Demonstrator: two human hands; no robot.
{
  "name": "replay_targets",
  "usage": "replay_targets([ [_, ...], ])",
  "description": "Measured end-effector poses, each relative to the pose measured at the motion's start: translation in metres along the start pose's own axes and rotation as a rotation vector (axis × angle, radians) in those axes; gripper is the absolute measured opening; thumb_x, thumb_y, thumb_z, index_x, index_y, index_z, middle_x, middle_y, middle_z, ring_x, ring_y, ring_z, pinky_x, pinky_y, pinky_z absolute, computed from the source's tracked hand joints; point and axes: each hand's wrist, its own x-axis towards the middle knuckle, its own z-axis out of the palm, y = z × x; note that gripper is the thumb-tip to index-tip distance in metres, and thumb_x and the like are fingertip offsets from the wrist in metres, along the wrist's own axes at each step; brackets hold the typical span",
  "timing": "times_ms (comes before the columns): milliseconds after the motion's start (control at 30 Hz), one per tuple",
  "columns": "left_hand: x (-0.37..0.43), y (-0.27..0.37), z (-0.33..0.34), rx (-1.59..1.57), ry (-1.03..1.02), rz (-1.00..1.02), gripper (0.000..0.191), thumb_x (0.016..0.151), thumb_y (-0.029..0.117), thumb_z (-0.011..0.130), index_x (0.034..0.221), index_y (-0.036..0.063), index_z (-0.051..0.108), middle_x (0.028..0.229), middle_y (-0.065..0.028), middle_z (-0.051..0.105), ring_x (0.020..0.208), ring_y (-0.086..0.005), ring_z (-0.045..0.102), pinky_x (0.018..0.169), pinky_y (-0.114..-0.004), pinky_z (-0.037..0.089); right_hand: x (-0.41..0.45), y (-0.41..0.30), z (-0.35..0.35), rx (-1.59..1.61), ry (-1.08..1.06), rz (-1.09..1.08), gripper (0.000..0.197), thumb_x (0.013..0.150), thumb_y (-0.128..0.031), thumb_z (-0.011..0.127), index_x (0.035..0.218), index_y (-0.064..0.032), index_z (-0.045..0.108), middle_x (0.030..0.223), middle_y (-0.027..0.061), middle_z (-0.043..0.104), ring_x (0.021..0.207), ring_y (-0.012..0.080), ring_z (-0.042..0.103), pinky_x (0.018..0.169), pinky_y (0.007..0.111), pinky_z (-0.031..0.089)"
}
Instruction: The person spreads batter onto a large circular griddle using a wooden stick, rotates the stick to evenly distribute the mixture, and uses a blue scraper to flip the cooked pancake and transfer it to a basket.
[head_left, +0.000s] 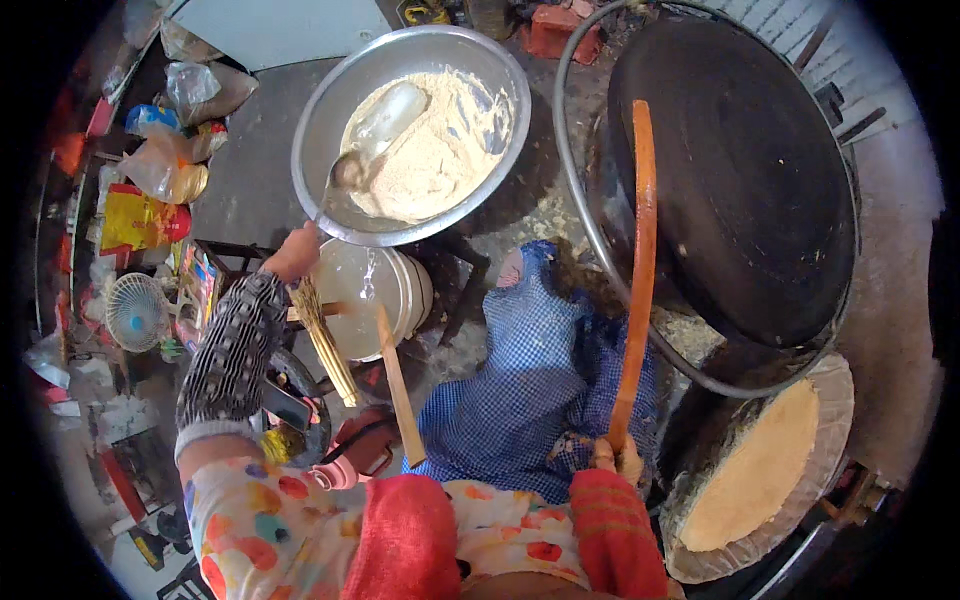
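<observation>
My left hand (296, 251) grips the handle of a metal ladle (347, 172) at the near left rim of a large steel basin (307, 127). The ladle's bowl dips into pale, thick batter (431, 169), where a translucent plastic scoop or container (390, 112) also lies. Low in front of my body, my right hand (619, 459) holds one end of a long, slightly curved wooden strip (643, 247). The strip points away from me, passing in front of the left part of a round black griddle (739, 180).
A metal ring (574, 172) surrounds the griddle. Below the basin stands a white bucket (416, 289) with a straw brush (322, 337) and a wooden stick (397, 390) across it. A lined round tray (832, 390) with a tan flat layer is at right. A fan (137, 311) stands left.
</observation>
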Motion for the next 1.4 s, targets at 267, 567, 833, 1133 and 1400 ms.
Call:
replay_targets([
  [267,0.018,0.101,0.008,-0.216,-0.436,0.650,0.007,0.073,0.004,0.059,0.069,0.0002,0.056,0.065,-0.0112,0.058,0.056,-0.0228,0.059,0.048,-0.037,0.047,0.004,-0.012,-0.003,0.102,0.009,0.066,0.016,0.086,-0.016,0.062,0.096,-0.0056,0.054,0.061,-0.0008,0.050,0.049,0.0092,0.046,0.045,0.026,0.039],
  [567,0.119,0.217,-0.017,-0.187,0.183,0.148,0.029,0.086,0.007,0.045,0.111,-0.0081,0.041,0.083,-0.0297,0.061,0.077,-0.0446,0.063,0.067,-0.050,0.051,0.000,-0.019,-0.008,0.153,0.053,0.085,0.016,0.088,-0.016,0.060,0.098,-0.0067,0.050,0.059,-0.0005,0.048,0.048,0.0102,0.045,0.044,0.026,0.038],
  [833,0.000,0.162,-0.021,0.054,-0.116,0.404,0.054,0.089,0.006,0.041,0.137,-0.0093,0.023,0.085,-0.0309,0.059,0.075,-0.0390,0.063,0.064,-0.048,0.051,0.008,-0.010,-0.011,0.324,0.102,0.141,0.018,0.090,-0.015,0.057,0.103,-0.0054,0.050,0.055,0.0033,0.049,0.042,0.0134,0.044,0.042,0.029,0.039],
  [1133,0.011,0.209,-0.035,-0.819,-0.405,0.057,0.017,0.080,0.006,0.045,0.088,-0.0070,0.052,0.060,-0.0146,0.057,0.047,-0.0237,0.056,0.042,-0.037,0.044,0.013,-0.023,-0.009,0.266,0.076,0.172,0.017,0.088,-0.014,0.058,0.100,-0.0045,0.051,0.054,0.0029,0.047,0.042,0.0138,0.045,0.041,0.029,0.039],
  [1400,0.140,0.218,0.014,-0.032,0.129,0.075,0.050,0.090,0.008,0.041,0.136,-0.0083,0.028,0.098,-0.0289,0.060,0.086,-0.0407,0.064,0.071,-0.045,0.054,0.008,-0.034,-0.012,0.177,0.173,0.176,0.016,0.087,-0.013,0.059,0.097,-0.0037,0.051,0.052,0.0021,0.044,0.042,0.0144,0.046,0.039,0.030,0.041],
])
